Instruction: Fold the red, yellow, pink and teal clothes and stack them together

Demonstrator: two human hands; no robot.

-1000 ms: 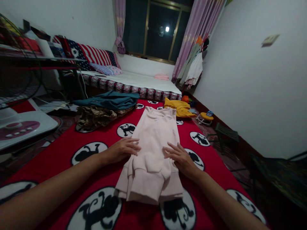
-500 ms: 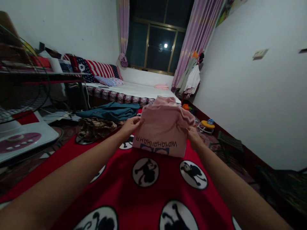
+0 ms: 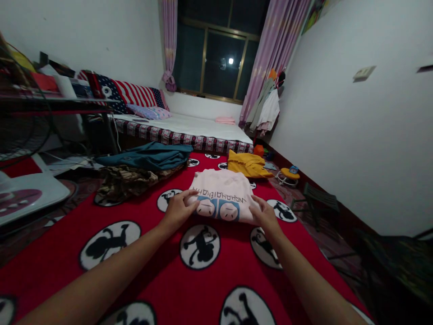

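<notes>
A pale pink shirt (image 3: 221, 183) lies folded on the red blanket (image 3: 162, 271), its dark lettering and blue face print turned upside down toward me. My left hand (image 3: 179, 208) grips the shirt's near left corner between thumb and fingers. At the near right corner, my right hand (image 3: 266, 215) pinches the cloth the same way. The undersides of both corners are hidden. Just beyond the shirt, to the right, is a folded yellow garment (image 3: 248, 164).
Teal clothing (image 3: 149, 155) and a brown patterned garment (image 3: 130, 180) are heaped at the far left of the blanket. Behind stands a bed (image 3: 189, 123). On the right are a small yellow-seated stool (image 3: 289, 173) and a dark folding stool (image 3: 321, 198).
The shirt has come down from being held upright to lying flat on the blanket. Both hands moved lower with it, and the yellow garment behind is now uncovered.
</notes>
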